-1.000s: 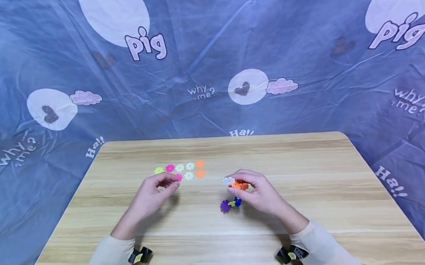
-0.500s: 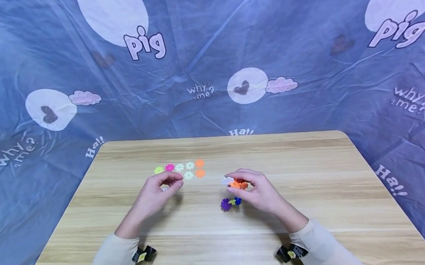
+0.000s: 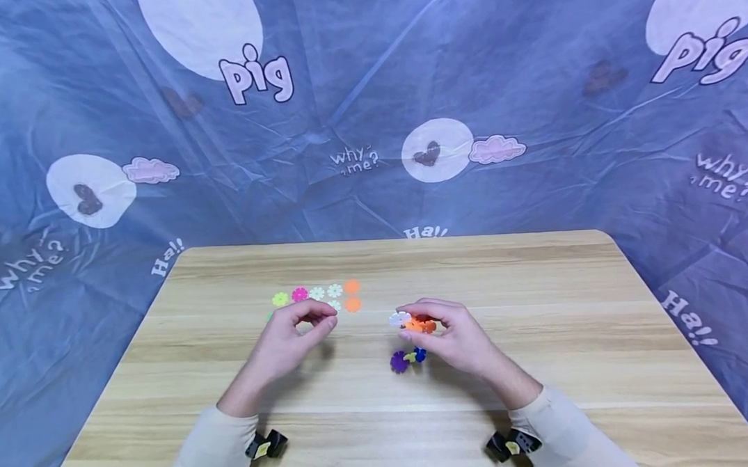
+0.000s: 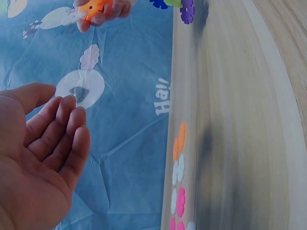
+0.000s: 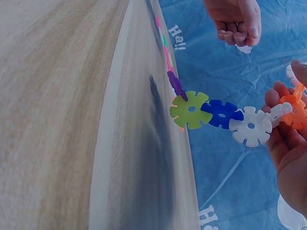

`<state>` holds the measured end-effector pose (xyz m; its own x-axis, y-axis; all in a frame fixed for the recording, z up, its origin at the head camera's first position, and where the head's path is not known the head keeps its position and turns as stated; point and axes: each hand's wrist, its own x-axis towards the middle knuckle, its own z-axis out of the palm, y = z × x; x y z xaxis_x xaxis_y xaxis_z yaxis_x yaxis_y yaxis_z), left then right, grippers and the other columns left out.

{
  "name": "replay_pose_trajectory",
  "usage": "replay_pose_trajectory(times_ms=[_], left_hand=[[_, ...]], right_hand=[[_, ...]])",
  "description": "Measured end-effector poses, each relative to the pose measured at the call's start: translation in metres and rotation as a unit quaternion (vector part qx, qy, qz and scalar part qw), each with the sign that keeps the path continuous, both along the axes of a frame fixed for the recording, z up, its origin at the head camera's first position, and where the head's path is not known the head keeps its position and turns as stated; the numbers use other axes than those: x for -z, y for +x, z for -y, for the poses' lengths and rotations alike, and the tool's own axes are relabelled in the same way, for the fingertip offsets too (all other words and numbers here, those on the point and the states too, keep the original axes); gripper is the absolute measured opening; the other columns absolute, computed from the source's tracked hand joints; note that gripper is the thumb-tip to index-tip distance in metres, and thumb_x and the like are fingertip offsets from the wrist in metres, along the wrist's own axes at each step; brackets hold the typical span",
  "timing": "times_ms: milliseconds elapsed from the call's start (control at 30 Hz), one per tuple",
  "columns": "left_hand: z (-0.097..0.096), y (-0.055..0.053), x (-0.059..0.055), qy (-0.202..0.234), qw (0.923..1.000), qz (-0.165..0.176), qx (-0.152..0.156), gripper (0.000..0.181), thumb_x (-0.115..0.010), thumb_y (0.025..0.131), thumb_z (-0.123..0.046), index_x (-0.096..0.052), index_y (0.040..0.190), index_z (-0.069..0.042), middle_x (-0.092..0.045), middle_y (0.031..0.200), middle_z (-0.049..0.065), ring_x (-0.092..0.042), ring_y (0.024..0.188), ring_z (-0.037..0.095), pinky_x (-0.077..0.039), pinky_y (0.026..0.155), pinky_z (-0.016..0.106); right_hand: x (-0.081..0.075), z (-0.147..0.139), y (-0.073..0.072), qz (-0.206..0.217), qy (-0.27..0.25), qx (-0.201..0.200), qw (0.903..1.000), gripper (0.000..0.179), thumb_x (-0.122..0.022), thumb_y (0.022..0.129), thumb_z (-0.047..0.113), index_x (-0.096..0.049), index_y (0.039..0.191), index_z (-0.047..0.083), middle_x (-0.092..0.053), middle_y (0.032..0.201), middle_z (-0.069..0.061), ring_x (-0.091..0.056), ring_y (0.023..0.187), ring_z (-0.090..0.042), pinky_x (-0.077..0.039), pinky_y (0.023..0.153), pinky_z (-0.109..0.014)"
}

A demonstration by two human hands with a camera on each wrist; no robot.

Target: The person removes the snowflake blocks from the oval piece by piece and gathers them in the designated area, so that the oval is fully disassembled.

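In the head view my right hand [image 3: 450, 331] pinches an orange snowflake disc [image 3: 423, 325] in a linked chain of notched plastic discs. A white disc [image 3: 399, 319] sits at its left. Below hang a blue disc [image 5: 222, 115], a yellow-green disc [image 5: 191, 109] and a purple disc [image 3: 399, 361]; the right wrist view shows another white disc [image 5: 250, 126] joined above the blue one. My left hand [image 3: 289, 338] hovers over the table, fingers loosely curled, thumb near the fingertips. No disc shows between them in the left wrist view, though a pale patch behind the fingertips is unclear.
Loose snowflake discs lie in rows beyond my left hand: yellow-green [image 3: 280, 299], pink [image 3: 299, 294], white [image 3: 335, 290] and orange [image 3: 353, 305] among several. My left hand covers part of the rows. A blue printed cloth [image 3: 368, 108] stands behind the wooden table [image 3: 507, 269].
My left hand has moved a little to the right, over the near row of discs. My right hand stays almost still with the chain, which swings slightly to the right.
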<state>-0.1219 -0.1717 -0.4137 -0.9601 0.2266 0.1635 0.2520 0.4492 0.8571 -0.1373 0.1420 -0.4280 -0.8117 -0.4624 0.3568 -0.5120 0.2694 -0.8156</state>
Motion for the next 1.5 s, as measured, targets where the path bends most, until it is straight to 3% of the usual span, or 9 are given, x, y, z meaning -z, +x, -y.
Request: replay_pose_trajectory(times_ms=[133,400,633,967,1500], left_hand=[[-0.005,-0.001,0.0,0.007,0.9998,-0.013,0.014,0.01,-0.076,0.101,-0.013,-0.08,0.11,-0.012,-0.08,0.106,0.002,-0.07,0.093,0.007,-0.06,0.086,0.031],[-0.015,-0.003,-0.001,0.031,0.9989,-0.005,0.035,0.011,-0.076,0.101,-0.014,-0.079,0.111,-0.011,-0.08,0.108,0.006,-0.071,0.097,0.01,-0.061,0.086,0.032],[-0.026,-0.003,-0.003,0.031,0.9974,-0.031,0.057,0.012,-0.077,0.101,-0.013,-0.079,0.112,-0.01,-0.079,0.107,0.002,-0.07,0.095,0.008,-0.059,0.093,0.031],[-0.037,-0.003,-0.003,0.028,0.9951,-0.057,0.076,0.01,-0.077,0.1,-0.011,-0.079,0.109,-0.009,-0.079,0.102,0.003,-0.07,0.091,0.007,-0.061,0.087,0.031],[-0.053,-0.003,0.0,0.026,0.9942,-0.045,0.094,0.013,-0.077,0.1,-0.014,-0.079,0.112,-0.01,-0.079,0.101,0.001,-0.068,0.092,0.007,-0.061,0.087,0.033]], right_hand=[[0.0,0.0,-0.001,-0.005,-0.004,-0.003,1.0,0.033,-0.085,0.093,0.009,-0.079,0.125,0.008,-0.08,0.111,-0.004,-0.067,0.09,-0.008,-0.058,0.076,-0.025],[0.002,0.001,-0.001,-0.008,-0.002,-0.006,0.9999,0.031,-0.084,0.093,0.008,-0.079,0.124,0.01,-0.08,0.111,-0.004,-0.067,0.09,-0.009,-0.058,0.077,-0.025],[0.001,0.003,-0.001,-0.002,0.0,-0.006,1.0,0.03,-0.084,0.095,0.012,-0.079,0.125,0.01,-0.08,0.113,-0.003,-0.069,0.093,-0.008,-0.06,0.081,-0.025],[-0.001,0.003,-0.002,-0.004,-0.001,-0.004,1.0,0.033,-0.084,0.093,0.01,-0.078,0.126,0.008,-0.08,0.113,-0.003,-0.069,0.095,-0.008,-0.06,0.082,-0.026],[0.002,0.004,-0.001,-0.003,-0.008,-0.013,0.9999,0.033,-0.083,0.094,0.007,-0.079,0.126,0.008,-0.081,0.115,-0.005,-0.071,0.098,-0.008,-0.06,0.086,-0.026]])
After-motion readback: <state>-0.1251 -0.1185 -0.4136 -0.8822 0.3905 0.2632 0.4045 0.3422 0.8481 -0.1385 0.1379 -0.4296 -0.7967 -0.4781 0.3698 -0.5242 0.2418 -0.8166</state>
